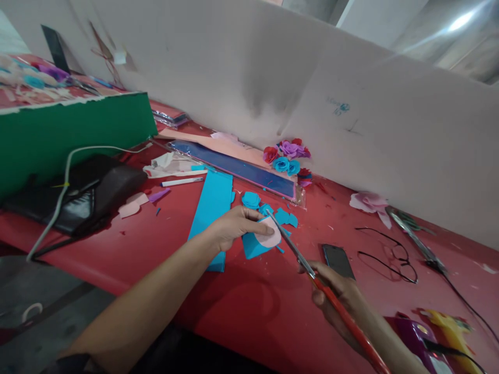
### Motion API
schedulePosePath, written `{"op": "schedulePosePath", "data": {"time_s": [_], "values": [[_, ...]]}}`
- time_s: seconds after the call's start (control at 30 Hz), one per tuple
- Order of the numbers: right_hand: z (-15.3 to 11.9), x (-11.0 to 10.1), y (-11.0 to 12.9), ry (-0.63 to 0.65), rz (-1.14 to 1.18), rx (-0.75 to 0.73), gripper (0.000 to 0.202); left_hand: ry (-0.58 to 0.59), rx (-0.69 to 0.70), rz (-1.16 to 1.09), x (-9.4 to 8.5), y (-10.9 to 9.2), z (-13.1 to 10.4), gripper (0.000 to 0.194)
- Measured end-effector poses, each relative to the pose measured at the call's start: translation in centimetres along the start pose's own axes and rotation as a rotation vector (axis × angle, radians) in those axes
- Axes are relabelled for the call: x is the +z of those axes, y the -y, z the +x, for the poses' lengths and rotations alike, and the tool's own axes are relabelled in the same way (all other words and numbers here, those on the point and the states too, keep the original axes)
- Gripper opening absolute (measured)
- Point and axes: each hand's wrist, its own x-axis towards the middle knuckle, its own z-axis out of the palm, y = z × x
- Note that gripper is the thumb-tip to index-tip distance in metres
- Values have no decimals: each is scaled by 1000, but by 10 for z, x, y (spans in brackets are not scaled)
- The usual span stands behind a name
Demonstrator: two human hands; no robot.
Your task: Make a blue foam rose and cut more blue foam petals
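My left hand [239, 227] pinches a folded blue crepe paper piece [252, 246] together with a pale pink rounded template [268, 235] lying on top of it. In my right hand [331, 291] is a pair of scissors [302, 259] with red handles, its blades reaching the upper edge of the pink template and blue paper. Under and beside my left forearm lies a long blue paper strip [212, 200]. Just beyond my left hand are cut blue paper pieces [250, 200] and further loose blue scraps [286, 217].
Paper flowers [286, 164] lie against the white partition [218, 67]. A packaged dark blue sheet [234, 166] is in front of it. To the right are a phone [338, 261], eyeglasses [401, 262] and a yellow glue gun [448, 332]. A black bag [86, 192] sits left, by a green panel [78, 135].
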Motion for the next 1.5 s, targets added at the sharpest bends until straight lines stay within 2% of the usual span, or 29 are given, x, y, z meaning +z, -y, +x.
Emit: {"op": "schedulePosePath", "data": {"time_s": [0.1, 0.2, 0.3, 0.37, 0.47, 0.57, 0.77, 0.93, 1.1, 1.23, 1.37, 1.5], "values": [[-3, 5, 4, -97, 59, 75, 26, 15, 0, -22, -1, 1, 1, 11], [-4, 10, 9, -111, 305, 172, 42, 18, 33, -22, -1, 2, 1, 10], [1, 13, 10, -81, 596, 202, 52, 28, 152, 37, -1, 3, -1, 11], [4, 15, 11, -64, 689, 184, 50, 53, 267, 110, 0, 3, -2, 13], [9, 19, 18, -75, 711, 195, 41, 57, 441, 258, 0, 4, -3, 14], [17, 23, 30, -161, 724, 221, 38, 20, 578, 390, -1, 7, -1, 12], [49, 29, 41, -361, 760, 48, 47, 14, 705, 425, -4, 10, 2, 14], [65, 35, 39, -320, 910, -29, 55, 5, 686, 397, -4, 10, 1, 15], [71, 46, 29, -386, 987, -112, 45, 7, 613, 310, 1, 13, 1, 10], [75, 54, 22, -416, 1082, -167, 41, 5, 526, 137, 7, 20, 2, 8], [76, 55, 18, -453, 1125, -156, 44, -19, 411, -55, 10, 28, 6, 9], [74, 53, 18, -437, 1140, -134, 46, -54, 325, -65, 12, 33, 9, 5]]}}
